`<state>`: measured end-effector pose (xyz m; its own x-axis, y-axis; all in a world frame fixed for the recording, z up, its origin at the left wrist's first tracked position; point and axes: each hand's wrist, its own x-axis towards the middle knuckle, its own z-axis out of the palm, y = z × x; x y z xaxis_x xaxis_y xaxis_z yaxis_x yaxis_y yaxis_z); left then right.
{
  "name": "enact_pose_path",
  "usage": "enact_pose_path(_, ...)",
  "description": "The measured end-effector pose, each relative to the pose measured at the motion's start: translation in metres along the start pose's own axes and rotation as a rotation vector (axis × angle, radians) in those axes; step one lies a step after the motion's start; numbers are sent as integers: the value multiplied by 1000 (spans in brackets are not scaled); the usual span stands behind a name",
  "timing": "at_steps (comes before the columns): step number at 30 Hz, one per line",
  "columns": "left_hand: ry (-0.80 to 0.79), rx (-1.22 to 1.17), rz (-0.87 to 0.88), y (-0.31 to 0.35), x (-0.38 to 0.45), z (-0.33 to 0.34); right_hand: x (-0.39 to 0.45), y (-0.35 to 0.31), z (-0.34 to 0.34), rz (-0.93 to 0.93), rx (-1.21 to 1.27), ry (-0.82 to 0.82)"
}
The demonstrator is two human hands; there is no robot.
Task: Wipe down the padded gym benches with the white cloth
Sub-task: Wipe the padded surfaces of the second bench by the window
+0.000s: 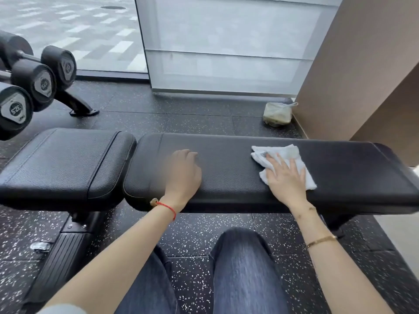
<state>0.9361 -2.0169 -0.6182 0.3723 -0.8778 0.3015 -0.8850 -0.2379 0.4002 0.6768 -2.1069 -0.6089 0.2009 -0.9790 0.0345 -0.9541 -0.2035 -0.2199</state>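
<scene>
A black padded gym bench stretches across the view, with a long back pad (229, 162) and a shorter seat pad (61, 162) to its left. A crumpled white cloth (283, 155) lies on the right half of the long pad. My right hand (285, 180) presses flat on the cloth, fingers spread, covering its near part. My left hand (183, 171) rests on the bare pad left of centre, fingers curled loosely and holding nothing. It looks slightly blurred.
A rack of black dumbbells (40, 80) stands at the far left. A small greenish bag (277, 114) sits on the speckled rubber floor (195, 232) behind the bench, by a tan wall (353, 71). Frosted glass (226, 41) is beyond. My knees are below the bench.
</scene>
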Motion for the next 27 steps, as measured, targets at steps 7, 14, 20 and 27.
enact_pose_path(7,-16,28,21,19,-1,17,21,-39,8,-7,70,-32)
enact_pose_path(14,47,39,36,15,-1,20,-24,-70,23,-369,21,-45)
enact_pose_path(20,47,81,39,17,-2,19,13,1,3,-85,44,-22)
enact_pose_path(27,36,76,24,21,-4,16,19,-27,5,-100,88,-22)
